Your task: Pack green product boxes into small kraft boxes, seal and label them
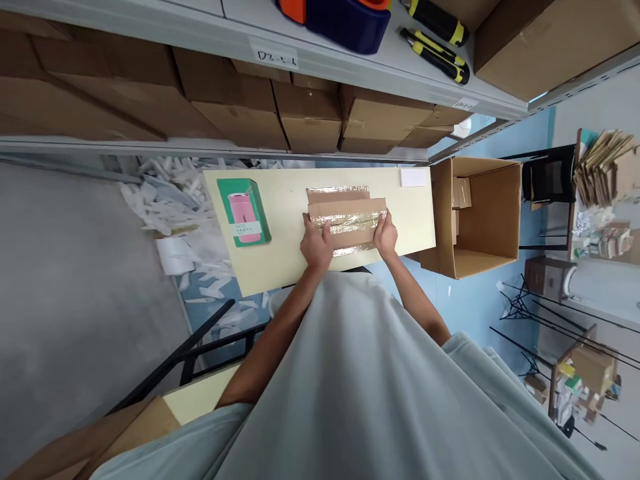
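1. The green box (244,212) lies at the left end of the surface (287,193), its pink-cup picture facing up. Set apart from the hands, it seems placed there to leave elbow room.
2. The left hand (316,245) has its grip closed on the left side of the taped package (350,232), thumb over the top, probably to keep that end from turning.
3. The taped package is between both hands, over the middle of the surface; whether it rests there or is slightly raised, I cannot tell. (Shiny tape crosses its middle, and more shows at the far and near edges.)
4. The right hand (385,235) has its grip closed on the opposite side, which likely balances the hold and keeps most of the top uncovered.
5. The white slip (413,177) lies near the far right corner.
6. The large open carton (490,213) stands just beyond the right end, within easy reach, holding small boxes (463,193).
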### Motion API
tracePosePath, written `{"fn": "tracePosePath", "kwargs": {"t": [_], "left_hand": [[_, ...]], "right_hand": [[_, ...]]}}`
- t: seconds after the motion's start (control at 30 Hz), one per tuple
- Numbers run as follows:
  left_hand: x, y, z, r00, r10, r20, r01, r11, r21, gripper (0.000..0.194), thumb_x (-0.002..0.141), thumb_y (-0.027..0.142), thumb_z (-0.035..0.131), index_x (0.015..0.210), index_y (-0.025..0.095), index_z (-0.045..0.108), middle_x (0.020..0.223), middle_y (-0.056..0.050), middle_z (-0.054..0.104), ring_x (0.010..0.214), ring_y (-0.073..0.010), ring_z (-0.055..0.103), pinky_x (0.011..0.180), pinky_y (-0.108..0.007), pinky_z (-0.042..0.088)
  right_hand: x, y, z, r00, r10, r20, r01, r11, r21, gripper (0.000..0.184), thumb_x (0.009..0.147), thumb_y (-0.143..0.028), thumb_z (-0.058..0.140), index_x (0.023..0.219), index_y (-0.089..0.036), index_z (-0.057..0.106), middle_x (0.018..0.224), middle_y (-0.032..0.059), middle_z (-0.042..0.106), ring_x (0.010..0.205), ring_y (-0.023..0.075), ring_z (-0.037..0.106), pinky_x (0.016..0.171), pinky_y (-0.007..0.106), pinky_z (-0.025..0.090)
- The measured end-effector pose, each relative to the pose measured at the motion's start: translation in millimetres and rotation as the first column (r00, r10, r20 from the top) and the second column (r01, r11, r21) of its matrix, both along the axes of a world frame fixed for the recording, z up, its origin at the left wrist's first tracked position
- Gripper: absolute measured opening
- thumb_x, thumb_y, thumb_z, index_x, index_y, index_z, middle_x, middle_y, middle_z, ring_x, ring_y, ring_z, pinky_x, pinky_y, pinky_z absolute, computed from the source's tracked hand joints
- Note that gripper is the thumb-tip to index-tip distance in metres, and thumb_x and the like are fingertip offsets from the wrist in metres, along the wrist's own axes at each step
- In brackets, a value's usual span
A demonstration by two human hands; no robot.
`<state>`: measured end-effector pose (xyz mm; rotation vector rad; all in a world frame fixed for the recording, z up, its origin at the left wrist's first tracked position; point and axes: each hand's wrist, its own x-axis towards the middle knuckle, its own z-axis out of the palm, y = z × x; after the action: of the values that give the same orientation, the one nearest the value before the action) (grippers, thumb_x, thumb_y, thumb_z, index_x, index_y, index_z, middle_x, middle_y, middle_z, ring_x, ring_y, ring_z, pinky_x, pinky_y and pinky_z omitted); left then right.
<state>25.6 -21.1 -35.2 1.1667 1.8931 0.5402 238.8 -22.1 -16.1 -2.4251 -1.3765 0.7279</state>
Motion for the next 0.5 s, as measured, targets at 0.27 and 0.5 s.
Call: {"fn": "tracePosePath", "kwargs": {"t": [0.27, 0.5], "left_hand": [[-9, -1, -6.5, 0.996, 0.027, 0.09, -0.033, 0.997, 0.073, 0.079, 0.115, 0.058, 0.036, 0.178, 0.011, 0.035, 0.168, -0.025, 0.06, 0.152, -0.038, 0.063, 0.128, -0.052, 0.048], [-10, -15, -1.6, 0.992, 0.129, 0.001, -0.129, 0.985, 0.118, 0.111, 0.096, 0.069, 0.074, 0.177, 0.006, 0.033, 0.175, -0.03, 0.049, 0.164, -0.0434, 0.049, 0.134, -0.053, 0.041]], "right_hand": [[6, 0, -0.2, 0.996, 0.063, -0.067, -0.064, 0.998, -0.015, 0.1, 0.11, -0.082, 0.034, 0.177, -0.007, 0.031, 0.133, 0.0249, 0.08, 0.122, 0.0442, 0.077, 0.11, 0.057, 0.057], [7, 2, -7.5, 0.969, 0.175, -0.172, -0.178, 0.984, -0.002, 0.105, 0.111, -0.083, 0.031, 0.179, -0.003, 0.025, 0.135, 0.0291, 0.079, 0.119, 0.0461, 0.078, 0.11, 0.06, 0.057]]}}
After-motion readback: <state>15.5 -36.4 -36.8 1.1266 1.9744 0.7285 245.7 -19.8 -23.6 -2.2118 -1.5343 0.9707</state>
